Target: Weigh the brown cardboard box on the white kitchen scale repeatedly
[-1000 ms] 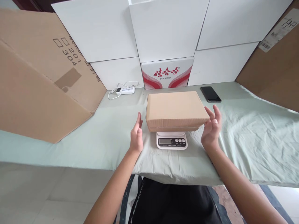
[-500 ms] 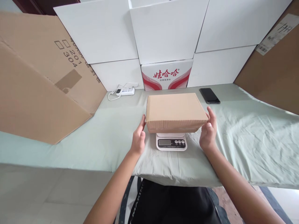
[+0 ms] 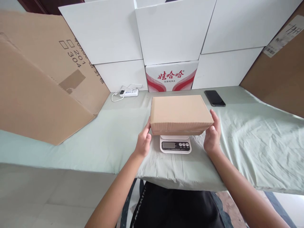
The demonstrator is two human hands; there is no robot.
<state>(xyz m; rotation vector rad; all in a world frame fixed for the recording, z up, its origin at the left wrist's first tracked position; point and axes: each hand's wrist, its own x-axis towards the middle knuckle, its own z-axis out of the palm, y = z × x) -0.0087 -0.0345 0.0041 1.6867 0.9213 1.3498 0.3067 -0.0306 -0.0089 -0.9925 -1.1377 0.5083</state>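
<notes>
A closed brown cardboard box point(image 3: 179, 109) sits on or just over a small white kitchen scale point(image 3: 175, 145), covering its platform. Whether the box rests its full weight there I cannot tell. The scale's display and round buttons face me, and no digits are readable on it. My left hand point(image 3: 143, 139) grips the box's left side, its fingertips partly hidden behind the edge. At the right end, my right hand point(image 3: 212, 134) holds the front corner, with the index finger raised along the side and the other fingers partly hidden.
A black phone point(image 3: 215, 98) lies behind the box to the right. To the back left is a white power strip point(image 3: 129, 92) with a cable. White panels point(image 3: 175, 34), a red-and-white carton point(image 3: 171, 77) and large cardboard sheets point(image 3: 42, 79) enclose the cloth-covered table point(image 3: 114, 136).
My left hand has moved slightly right, and its fingers now reach further behind the box's left edge. The view has shifted a little; the box looks nearly unmoved on the scale.
</notes>
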